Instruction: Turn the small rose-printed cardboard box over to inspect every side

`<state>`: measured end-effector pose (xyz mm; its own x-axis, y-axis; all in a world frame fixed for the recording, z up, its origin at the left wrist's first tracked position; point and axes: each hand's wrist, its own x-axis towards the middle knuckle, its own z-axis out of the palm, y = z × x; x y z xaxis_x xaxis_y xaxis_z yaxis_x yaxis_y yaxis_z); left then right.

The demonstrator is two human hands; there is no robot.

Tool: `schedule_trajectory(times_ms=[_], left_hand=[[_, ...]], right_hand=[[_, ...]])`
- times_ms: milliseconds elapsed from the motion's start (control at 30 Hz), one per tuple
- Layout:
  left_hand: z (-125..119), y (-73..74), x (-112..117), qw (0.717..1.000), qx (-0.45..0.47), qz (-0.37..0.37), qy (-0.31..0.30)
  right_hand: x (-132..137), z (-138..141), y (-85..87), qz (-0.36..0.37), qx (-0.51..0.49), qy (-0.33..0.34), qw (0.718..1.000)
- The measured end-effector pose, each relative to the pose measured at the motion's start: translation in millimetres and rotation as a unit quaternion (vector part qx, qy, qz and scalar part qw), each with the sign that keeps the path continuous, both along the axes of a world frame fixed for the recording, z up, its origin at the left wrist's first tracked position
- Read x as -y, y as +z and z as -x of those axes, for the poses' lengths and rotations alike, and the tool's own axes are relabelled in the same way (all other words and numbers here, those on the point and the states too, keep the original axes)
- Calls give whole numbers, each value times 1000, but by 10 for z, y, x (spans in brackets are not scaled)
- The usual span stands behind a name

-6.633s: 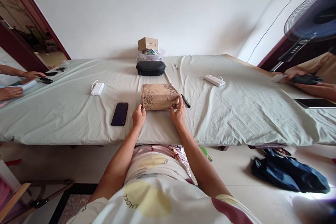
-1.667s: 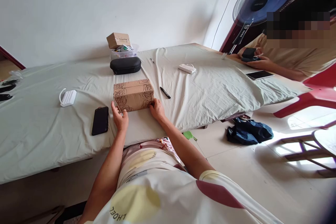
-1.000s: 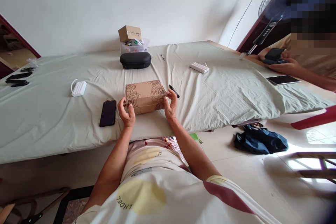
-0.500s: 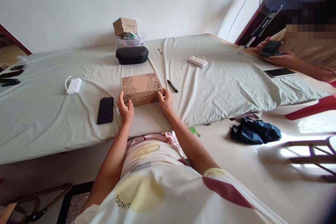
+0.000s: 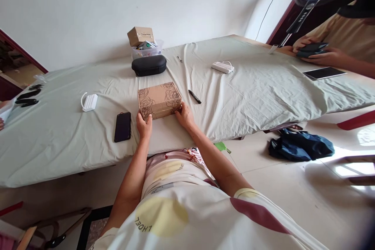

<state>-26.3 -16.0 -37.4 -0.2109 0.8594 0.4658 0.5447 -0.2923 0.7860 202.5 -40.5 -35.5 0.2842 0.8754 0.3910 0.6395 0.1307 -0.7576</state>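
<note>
A brown cardboard box [image 5: 159,99] with black rose line drawings sits closed near the table's front edge. My left hand [image 5: 144,124] grips its near left corner, thumb on the front face. At the near right corner, my right hand [image 5: 184,115] is closed around the edge, its fingers partly hidden by the box. A black smartphone [image 5: 122,127] lies left of my left hand. Just right of the box rests a black pen [image 5: 194,96].
Behind the box are a black case [image 5: 149,65], a plastic bin [image 5: 159,46] and a small carton [image 5: 140,36]. White power banks [image 5: 90,102] lie on both sides of the cloth-covered table [image 5: 249,93]. A person at right holds a dark device [image 5: 312,49] near a tablet [image 5: 324,73].
The view has shifted slightly. Both hands have slid lower on the box's near corners, and its front face looks taller, as if tilted or lifted a little.
</note>
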Motion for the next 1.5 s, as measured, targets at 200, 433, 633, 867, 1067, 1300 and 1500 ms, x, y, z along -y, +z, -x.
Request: schedule_trajectory(times_ms=[200,433,633,867,1067,1300,1500], left_hand=[[-25,1,-15,1000,-10,20,0],[-20,54,21,998,-26,53,-1],[-17,87,30,998,-20,57,-5],[-3,91,51,998,-24,62,0],[50,19,17,998,-38,54,-5],[54,-10,-28,997,-35,64,-3],[-12,35,-13,994,-23,105,12]], right_hand=[[-31,-23,-38,-26,-8,6,1000],[-71,-39,-116,-38,7,-2,999],[-62,-17,-78,-8,21,-11,1000],[-10,1,-19,5,33,-16,999],[-55,-10,-85,-33,21,-1,999],[-107,-26,-133,-25,5,9,1000],[-122,-46,-124,-21,-36,4,999]])
